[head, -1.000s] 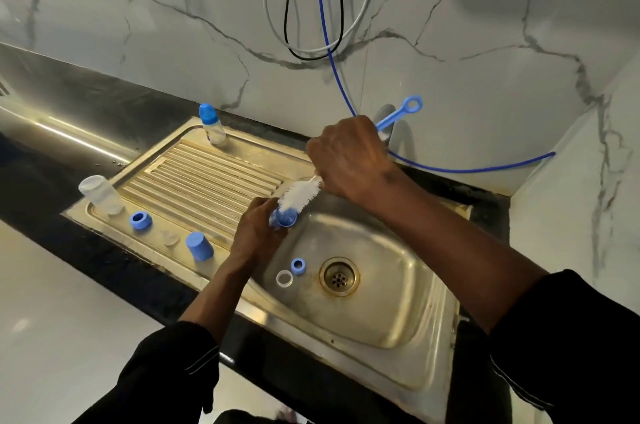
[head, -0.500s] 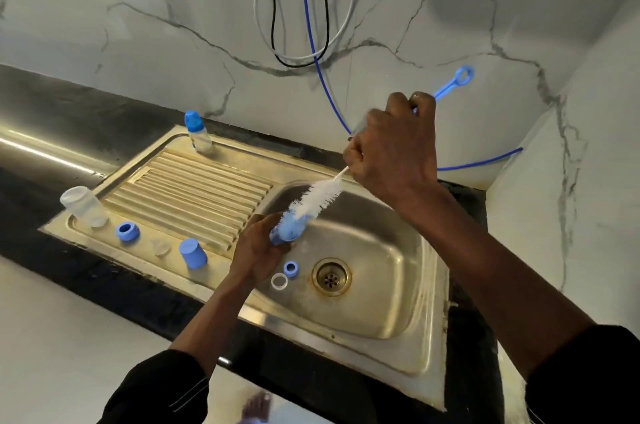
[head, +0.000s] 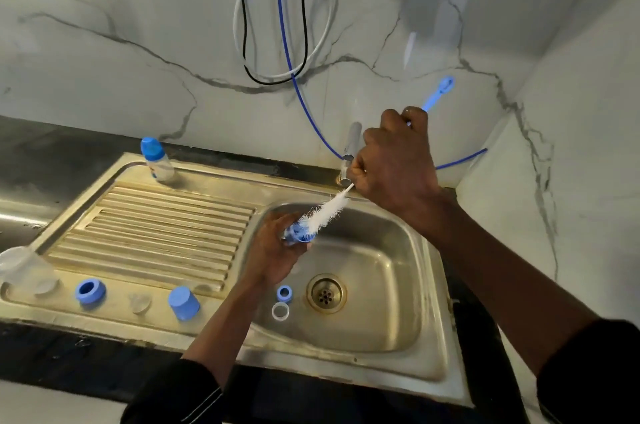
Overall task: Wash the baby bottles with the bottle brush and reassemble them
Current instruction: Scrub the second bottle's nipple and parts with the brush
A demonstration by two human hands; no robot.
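Note:
My left hand (head: 273,252) grips a small blue bottle part (head: 298,234) over the steel sink basin (head: 381,285). My right hand (head: 394,164) holds the blue-handled bottle brush (head: 329,209); its white bristle tip touches the part's opening. A blue ring (head: 284,292) and a clear ring (head: 280,311) lie in the basin beside the drain. On the drainboard sit a clear bottle body (head: 24,268), a blue collar (head: 90,290), a clear nipple (head: 139,302) and a blue cap (head: 183,303). An assembled bottle with a blue cap (head: 156,160) stands at the back.
A chrome tap (head: 350,153) rises behind the basin, partly hidden by my right hand. Blue, white and black cables (head: 287,43) hang on the marble wall. The black counter edge (head: 69,354) runs along the front.
My right hand has drawn the brush up and to the right, so most of the bristles are out of the blue part. My left hand stayed over the basin.

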